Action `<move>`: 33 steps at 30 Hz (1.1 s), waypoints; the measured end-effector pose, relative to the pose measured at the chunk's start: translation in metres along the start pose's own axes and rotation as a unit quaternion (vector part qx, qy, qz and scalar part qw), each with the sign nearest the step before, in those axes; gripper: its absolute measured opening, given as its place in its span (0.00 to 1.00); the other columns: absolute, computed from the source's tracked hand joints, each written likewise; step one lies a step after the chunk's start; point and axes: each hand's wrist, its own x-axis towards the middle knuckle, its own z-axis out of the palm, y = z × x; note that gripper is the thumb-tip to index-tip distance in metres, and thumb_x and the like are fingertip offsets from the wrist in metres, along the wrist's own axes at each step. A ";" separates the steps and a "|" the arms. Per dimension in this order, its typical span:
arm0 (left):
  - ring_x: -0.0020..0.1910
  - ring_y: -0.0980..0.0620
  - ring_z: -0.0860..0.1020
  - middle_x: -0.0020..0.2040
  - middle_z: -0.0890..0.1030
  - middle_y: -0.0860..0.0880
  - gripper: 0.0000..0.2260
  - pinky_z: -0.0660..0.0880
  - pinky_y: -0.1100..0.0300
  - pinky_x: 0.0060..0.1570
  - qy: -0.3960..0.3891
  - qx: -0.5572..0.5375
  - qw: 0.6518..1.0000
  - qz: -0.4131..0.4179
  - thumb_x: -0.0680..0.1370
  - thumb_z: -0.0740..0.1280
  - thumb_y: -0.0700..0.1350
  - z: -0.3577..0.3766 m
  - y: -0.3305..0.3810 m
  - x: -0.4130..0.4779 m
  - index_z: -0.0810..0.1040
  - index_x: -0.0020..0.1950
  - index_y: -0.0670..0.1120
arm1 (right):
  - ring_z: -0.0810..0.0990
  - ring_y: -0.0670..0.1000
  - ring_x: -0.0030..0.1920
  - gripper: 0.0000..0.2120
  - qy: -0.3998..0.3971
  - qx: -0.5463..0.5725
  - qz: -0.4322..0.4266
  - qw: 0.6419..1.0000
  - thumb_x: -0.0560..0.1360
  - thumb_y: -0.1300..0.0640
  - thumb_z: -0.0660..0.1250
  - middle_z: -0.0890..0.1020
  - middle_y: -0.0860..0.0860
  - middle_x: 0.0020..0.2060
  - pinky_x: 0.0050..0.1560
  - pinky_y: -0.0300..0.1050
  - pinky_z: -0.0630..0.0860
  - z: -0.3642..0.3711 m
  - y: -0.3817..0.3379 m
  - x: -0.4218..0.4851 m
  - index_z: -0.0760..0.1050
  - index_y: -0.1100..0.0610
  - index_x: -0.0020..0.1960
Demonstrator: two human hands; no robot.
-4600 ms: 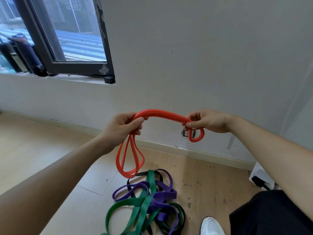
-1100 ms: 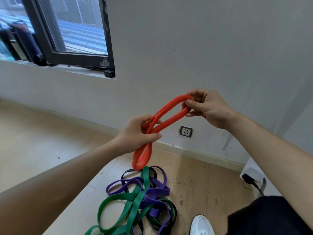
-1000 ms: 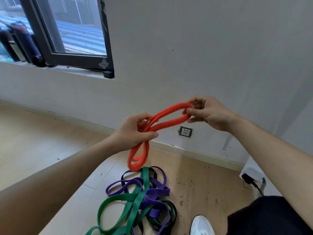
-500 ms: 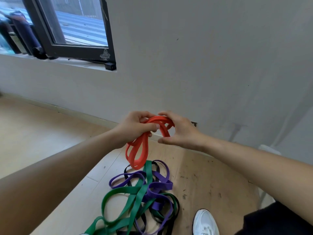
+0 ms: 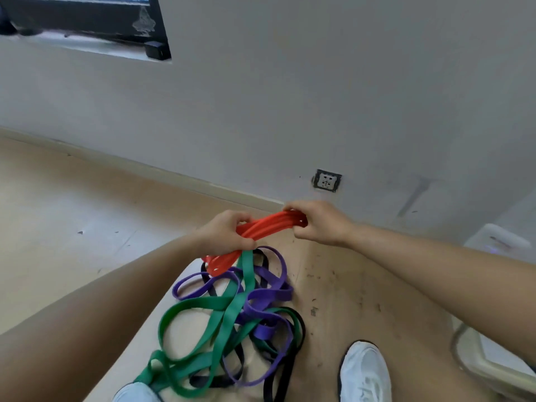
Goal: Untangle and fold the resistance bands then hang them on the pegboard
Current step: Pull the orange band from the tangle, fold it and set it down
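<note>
Aslant, folded orange band [image 5: 269, 227], ends tight in curled fingers: left hand [image 5: 224, 235] low, right hand [image 5: 322, 224] high

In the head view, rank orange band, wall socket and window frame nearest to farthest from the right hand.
1. orange band, gripped by the right hand itself.
2. wall socket, just beyond the hand.
3. window frame, far upper left.

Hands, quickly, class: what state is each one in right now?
Left hand: closed, gripping one end of the folded orange band.
Right hand: closed, pinching the band's other end.
</note>
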 end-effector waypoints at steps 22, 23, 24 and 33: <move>0.51 0.50 0.80 0.51 0.83 0.52 0.19 0.77 0.53 0.52 -0.035 0.173 0.982 0.068 0.73 0.75 0.53 0.119 -0.152 0.293 0.80 0.61 0.52 | 0.84 0.51 0.50 0.21 0.039 0.090 0.176 0.979 0.68 0.57 0.72 0.86 0.50 0.50 0.55 0.49 0.79 0.191 0.249 0.045 0.82 0.50 0.61; 0.52 0.50 0.79 0.53 0.82 0.52 0.20 0.76 0.53 0.52 -0.031 0.185 0.980 0.070 0.72 0.75 0.55 0.125 -0.157 0.299 0.80 0.62 0.52 | 0.83 0.52 0.50 0.21 0.038 0.083 0.177 0.980 0.68 0.56 0.71 0.86 0.51 0.50 0.56 0.50 0.79 0.196 0.254 0.045 0.82 0.50 0.61; 0.54 0.50 0.78 0.53 0.81 0.51 0.21 0.75 0.54 0.53 -0.024 0.192 0.978 0.074 0.72 0.76 0.57 0.129 -0.160 0.303 0.80 0.63 0.53 | 0.83 0.53 0.51 0.23 0.038 0.075 0.179 0.980 0.67 0.54 0.70 0.85 0.51 0.51 0.56 0.51 0.79 0.201 0.259 0.045 0.82 0.51 0.62; 0.71 0.44 0.68 0.73 0.72 0.49 0.37 0.65 0.46 0.69 0.084 0.299 0.949 0.057 0.73 0.68 0.68 0.122 -0.166 0.301 0.66 0.78 0.55 | 0.66 0.55 0.66 0.31 0.011 -0.098 0.251 0.963 0.72 0.33 0.68 0.74 0.48 0.65 0.62 0.53 0.63 0.205 0.270 0.039 0.70 0.41 0.73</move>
